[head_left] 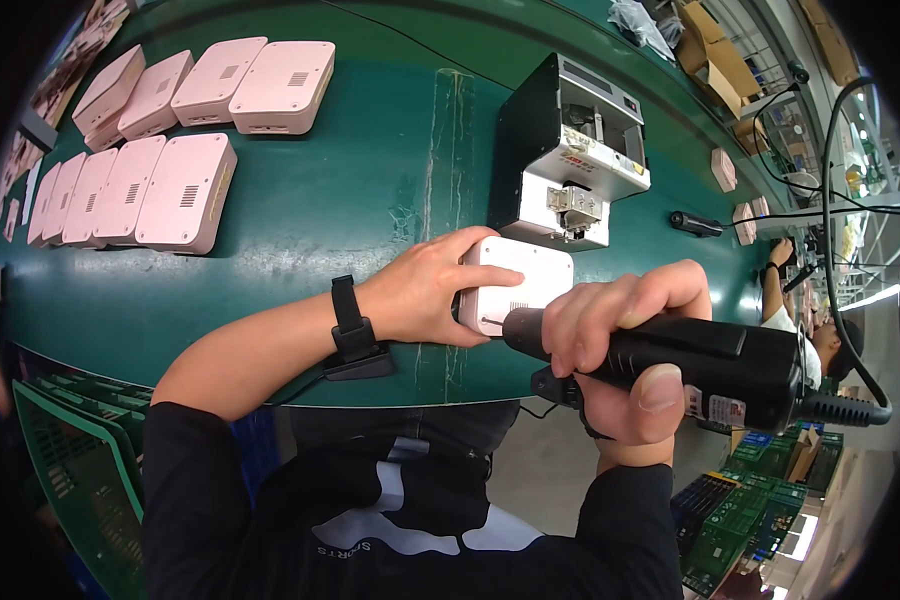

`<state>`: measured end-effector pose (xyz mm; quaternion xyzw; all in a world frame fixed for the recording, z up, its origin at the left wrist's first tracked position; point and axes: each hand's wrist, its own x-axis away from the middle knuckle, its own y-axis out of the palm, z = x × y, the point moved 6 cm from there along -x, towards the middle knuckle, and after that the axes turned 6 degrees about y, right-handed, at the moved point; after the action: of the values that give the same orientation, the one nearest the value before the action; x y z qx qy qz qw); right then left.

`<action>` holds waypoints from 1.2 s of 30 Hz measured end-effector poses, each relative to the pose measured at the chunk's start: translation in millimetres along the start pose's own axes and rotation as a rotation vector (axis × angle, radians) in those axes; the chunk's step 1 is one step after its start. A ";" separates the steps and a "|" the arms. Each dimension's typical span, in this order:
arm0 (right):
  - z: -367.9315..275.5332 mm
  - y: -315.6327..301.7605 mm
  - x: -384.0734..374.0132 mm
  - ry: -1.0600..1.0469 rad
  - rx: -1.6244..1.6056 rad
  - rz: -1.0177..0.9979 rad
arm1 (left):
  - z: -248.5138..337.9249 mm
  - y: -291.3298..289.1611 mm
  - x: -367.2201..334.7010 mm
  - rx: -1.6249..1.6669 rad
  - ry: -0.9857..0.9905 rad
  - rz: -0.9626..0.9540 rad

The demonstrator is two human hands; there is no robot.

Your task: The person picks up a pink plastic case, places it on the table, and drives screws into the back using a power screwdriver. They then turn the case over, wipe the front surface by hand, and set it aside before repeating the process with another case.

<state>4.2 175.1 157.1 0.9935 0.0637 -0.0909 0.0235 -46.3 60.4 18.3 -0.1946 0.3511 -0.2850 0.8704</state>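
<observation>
A: From the head view, what is each hand doing?

B: The left hand (pixel 425 290) lies closed over a small pale pink rounded plastic casing (pixel 518 283), pinning it flat on the green worktop (pixel 370 190) near its front edge. The right hand (pixel 620 345) is wrapped fully round a black corded electric screwdriver (pixel 690 365).

A: Which way does the driver point?

B: Its long axis runs along the front edge, tip toward the person's left, touching the casing's near face. The casing's long side lies the same way.

A: So which step is this?

B: I judge it the fastening of a screw. The next move calls for a steady casing and a straight tip.

A: Anything else?

B: A white and black screw feeder box (pixel 570 150) stands just behind the casing. More pink casings (pixel 170 130) sit in rows toward the far left corner.
</observation>
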 end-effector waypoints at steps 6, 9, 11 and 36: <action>8.2 2.9 -5.2 0.029 -0.018 -0.011 | -2.6 -0.7 2.4 -0.024 0.006 0.022; 10.6 2.6 -7.0 0.031 -0.071 -0.026 | -4.6 -0.5 2.4 -0.017 0.022 0.029; 12.7 4.1 -6.1 0.019 -0.069 -0.036 | -5.2 -0.8 4.9 -0.021 0.014 0.033; 27.0 -152.5 0.5 -0.258 0.023 0.417 | 3.0 -44.6 62.9 1.598 -0.753 0.389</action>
<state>-20.1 324.7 125.1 0.9656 -0.1471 -0.2110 0.0384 -23.0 -13.0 12.9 0.4504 -0.2328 -0.2092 0.8362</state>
